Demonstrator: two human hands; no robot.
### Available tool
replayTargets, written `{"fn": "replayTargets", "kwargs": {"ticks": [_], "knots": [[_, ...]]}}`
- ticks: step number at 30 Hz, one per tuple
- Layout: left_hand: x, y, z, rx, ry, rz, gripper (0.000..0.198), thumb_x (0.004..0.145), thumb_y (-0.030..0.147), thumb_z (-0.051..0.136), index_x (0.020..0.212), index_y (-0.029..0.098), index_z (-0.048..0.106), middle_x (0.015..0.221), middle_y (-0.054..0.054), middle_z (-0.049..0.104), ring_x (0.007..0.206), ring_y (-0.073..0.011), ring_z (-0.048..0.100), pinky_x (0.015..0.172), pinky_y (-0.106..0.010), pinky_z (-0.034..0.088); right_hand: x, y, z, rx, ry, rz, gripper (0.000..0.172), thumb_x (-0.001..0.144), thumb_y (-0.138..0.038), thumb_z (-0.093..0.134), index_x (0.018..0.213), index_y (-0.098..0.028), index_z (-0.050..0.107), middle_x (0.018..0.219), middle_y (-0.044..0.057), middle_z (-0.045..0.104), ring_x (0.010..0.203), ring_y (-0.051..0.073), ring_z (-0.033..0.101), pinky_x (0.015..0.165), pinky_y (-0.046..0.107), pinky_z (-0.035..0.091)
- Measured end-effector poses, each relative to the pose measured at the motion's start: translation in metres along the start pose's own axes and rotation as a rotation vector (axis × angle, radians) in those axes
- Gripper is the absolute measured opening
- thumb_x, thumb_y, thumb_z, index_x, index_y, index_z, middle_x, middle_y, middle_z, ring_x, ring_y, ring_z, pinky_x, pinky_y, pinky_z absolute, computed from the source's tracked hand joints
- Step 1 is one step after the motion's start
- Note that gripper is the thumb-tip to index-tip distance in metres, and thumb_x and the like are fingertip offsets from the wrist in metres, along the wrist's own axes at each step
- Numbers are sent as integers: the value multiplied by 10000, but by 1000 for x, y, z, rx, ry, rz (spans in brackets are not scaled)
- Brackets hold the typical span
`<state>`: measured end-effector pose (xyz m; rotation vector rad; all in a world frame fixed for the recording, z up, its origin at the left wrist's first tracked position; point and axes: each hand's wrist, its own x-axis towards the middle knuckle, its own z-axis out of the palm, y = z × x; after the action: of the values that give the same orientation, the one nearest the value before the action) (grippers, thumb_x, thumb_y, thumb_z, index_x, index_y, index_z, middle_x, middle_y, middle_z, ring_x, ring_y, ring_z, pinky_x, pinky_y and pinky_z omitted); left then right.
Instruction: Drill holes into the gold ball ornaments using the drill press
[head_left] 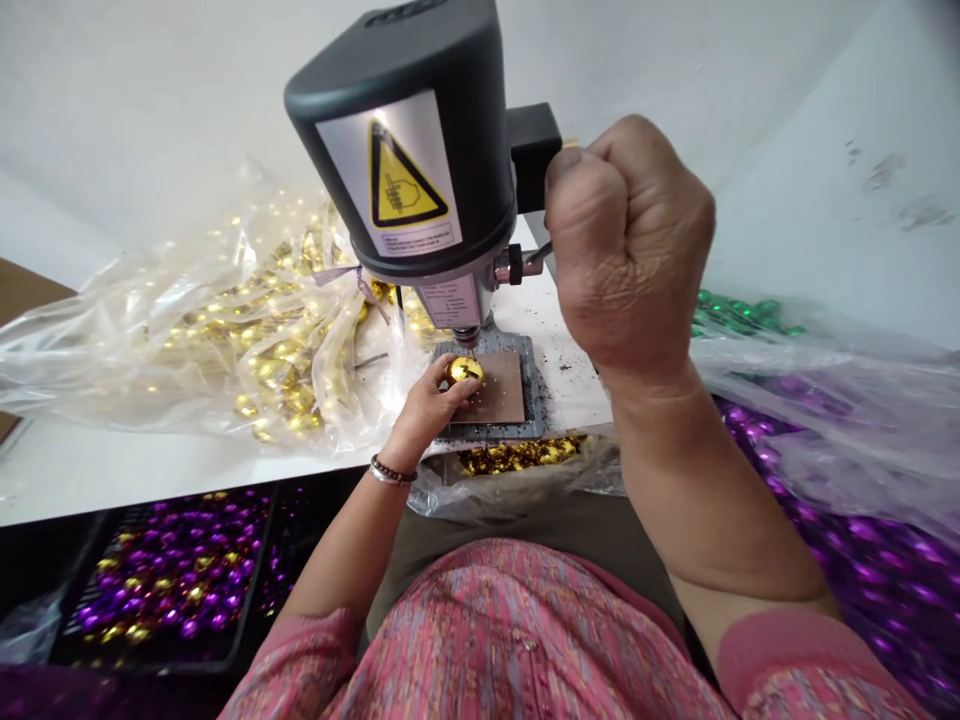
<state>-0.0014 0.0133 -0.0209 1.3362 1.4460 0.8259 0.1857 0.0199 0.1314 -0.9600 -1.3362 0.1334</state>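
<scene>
Thumb and fingers of my left hand [437, 395] grip a shiny gold ball [469, 370] with a dark mark on its face. The ball sits under the chuck of a bench drill press [420, 150], over a brown board [504, 388] on the machine's grey base [534, 420]. Raised at the right of the motor housing, my right hand [630, 235] is closed in a fist around the end of the feed lever [541, 254]; the grip itself is hidden inside the fist.
Clear plastic bags of gold balls [289, 370] cover the table's left side. An open bag of gold balls [521, 455] hangs below the front edge. Purple and gold balls fill a black crate [169, 560] at lower left. Purple balls [862, 560] and green balls [742, 312] lie at right.
</scene>
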Motion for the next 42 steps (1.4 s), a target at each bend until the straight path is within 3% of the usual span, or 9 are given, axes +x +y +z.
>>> {"fn": "replayTargets", "kwargs": {"ticks": [5, 13, 16, 20, 26, 36, 42], "knots": [[1, 1, 2, 163, 85, 59, 550, 750, 373, 755, 1261, 195, 655, 973, -42, 721, 747, -149, 626, 684, -253, 500, -3, 0, -2, 2, -31, 7, 305, 896, -356, 464, 665, -246, 298, 599, -54, 318, 600, 96, 266, 636, 261, 362], [5, 7, 14, 249, 70, 171, 655, 671, 241, 802, 1304, 166, 651, 1061, -71, 735, 912, -192, 640, 892, -321, 493, -7, -2, -9, 8, -62, 27, 362, 896, -402, 536, 658, -239, 319, 589, -64, 269, 577, 93, 237, 610, 254, 365], [3, 8, 17, 205, 49, 188, 626, 685, 218, 785, 1295, 170, 654, 990, -47, 736, 917, -190, 639, 891, -312, 485, -18, -2, -19, -109, -147, -20, 308, 882, -390, 560, 675, -237, 390, 580, -69, 338, 537, 81, 284, 598, 258, 386], [-1, 12, 17, 240, 17, 206, 448, 720, 209, 750, 1163, 166, 703, 958, -28, 730, 876, -175, 633, 827, -271, 478, -41, 7, -29, -289, -183, -178, 173, 878, -299, 518, 727, -230, 470, 639, -45, 470, 565, 88, 427, 630, 279, 440], [-4, 15, 18, 242, 32, 204, 445, 738, 229, 748, 1173, 172, 675, 952, -9, 724, 858, -169, 629, 785, -252, 469, -73, 30, -23, -419, -113, -336, 52, 870, -225, 489, 847, -241, 533, 726, -11, 589, 668, 128, 564, 671, 308, 490], [-1, 1, 19, 222, 39, 245, 489, 747, 254, 748, 1223, 187, 655, 1123, -49, 716, 1005, -226, 645, 896, -328, 475, -95, 61, -5, -237, 66, -404, 243, 840, -195, 514, 1068, -271, 553, 831, 0, 627, 760, 158, 629, 713, 337, 543], [-3, 0, 20, 222, 64, 239, 500, 736, 234, 758, 1225, 198, 658, 1113, -48, 723, 976, -229, 652, 878, -331, 482, -110, 83, 2, -189, 88, -422, 234, 855, -222, 490, 1079, -277, 524, 841, -2, 636, 730, 163, 655, 679, 367, 565]]}}
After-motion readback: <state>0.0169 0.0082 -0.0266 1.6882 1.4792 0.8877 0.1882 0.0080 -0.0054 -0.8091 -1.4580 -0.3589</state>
